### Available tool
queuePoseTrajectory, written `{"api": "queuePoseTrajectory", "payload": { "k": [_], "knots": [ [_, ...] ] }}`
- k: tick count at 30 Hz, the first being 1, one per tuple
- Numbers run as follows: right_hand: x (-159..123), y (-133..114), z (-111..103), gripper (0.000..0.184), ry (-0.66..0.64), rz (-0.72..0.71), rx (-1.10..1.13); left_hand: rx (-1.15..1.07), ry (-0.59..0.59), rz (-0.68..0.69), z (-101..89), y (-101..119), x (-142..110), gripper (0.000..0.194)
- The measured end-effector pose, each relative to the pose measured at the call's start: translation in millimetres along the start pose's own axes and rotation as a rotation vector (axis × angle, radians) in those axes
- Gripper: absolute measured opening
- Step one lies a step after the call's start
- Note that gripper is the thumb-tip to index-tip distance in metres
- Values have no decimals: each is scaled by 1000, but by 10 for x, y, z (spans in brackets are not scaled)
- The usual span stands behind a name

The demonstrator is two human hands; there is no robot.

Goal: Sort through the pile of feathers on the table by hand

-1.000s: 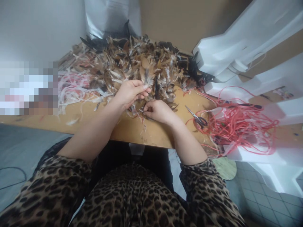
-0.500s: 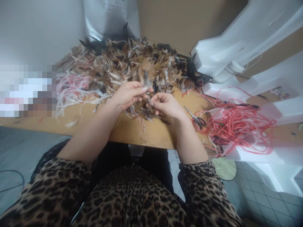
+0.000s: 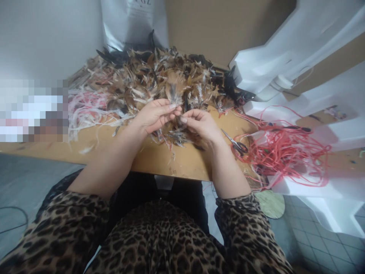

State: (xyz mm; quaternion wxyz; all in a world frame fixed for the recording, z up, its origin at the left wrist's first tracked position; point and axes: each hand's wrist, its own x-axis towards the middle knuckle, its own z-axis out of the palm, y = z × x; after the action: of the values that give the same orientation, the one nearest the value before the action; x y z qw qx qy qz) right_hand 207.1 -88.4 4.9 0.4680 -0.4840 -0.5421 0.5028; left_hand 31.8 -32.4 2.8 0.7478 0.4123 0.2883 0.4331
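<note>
My left hand [image 3: 159,115] is closed, thumb and fingers pinching the base of a small brown and grey feather bunch [image 3: 174,89] that fans upward. Close beside it, my right hand [image 3: 199,123] has its thumb and forefinger pressed together. Whatever lies in that pinch is too small to make out. Behind both hands spreads a big heap of brown, black and white feathers [image 3: 137,76]. More loose feathers [image 3: 176,137] lie on the wooden table [image 3: 176,163] just below the hands.
Scissors [image 3: 238,144] with dark handles lie right of my right forearm. Further right is a tangle of red strips [image 3: 291,152] over white foam pieces [image 3: 308,186]. White and pink strips [image 3: 88,106] lie at the left. A white bag [image 3: 135,26] stands behind the feathers.
The feather bunch in my left hand has tipped slightly left and lower. My right hand has shifted a little, its fingertips slightly higher. The rest looks the same.
</note>
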Motion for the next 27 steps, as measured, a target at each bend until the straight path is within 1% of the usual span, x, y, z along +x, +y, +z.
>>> {"api": "queuePoseTrajectory", "payload": {
  "k": [4, 7, 11, 14, 17, 22, 27],
  "knots": [
    [31, 11, -6, 22, 177, -140, -121, 49, -27, 9, -16, -16, 6, 7],
    [44, 16, -18, 21, 235, -193, -165, 101, -4, -7, -26, -33, 9, 11],
    [21, -17, -35, 20, 256, -202, -232, 156, 2, -23, -33, -45, 9, 13],
    [-6, -52, -41, 20, 263, -206, -305, 200, 4, -60, -29, -42, -4, 13],
    [-19, -65, -38, 21, 259, -222, -352, 228, -22, -101, -15, -35, -24, 11],
    [-9, -50, -27, 19, 255, -213, -357, 255, -68, -122, 5, -32, -40, 10],
    [8, -27, -31, 17, 260, -240, -339, 276, -94, -119, 10, -41, -30, 9]
  ]
}}
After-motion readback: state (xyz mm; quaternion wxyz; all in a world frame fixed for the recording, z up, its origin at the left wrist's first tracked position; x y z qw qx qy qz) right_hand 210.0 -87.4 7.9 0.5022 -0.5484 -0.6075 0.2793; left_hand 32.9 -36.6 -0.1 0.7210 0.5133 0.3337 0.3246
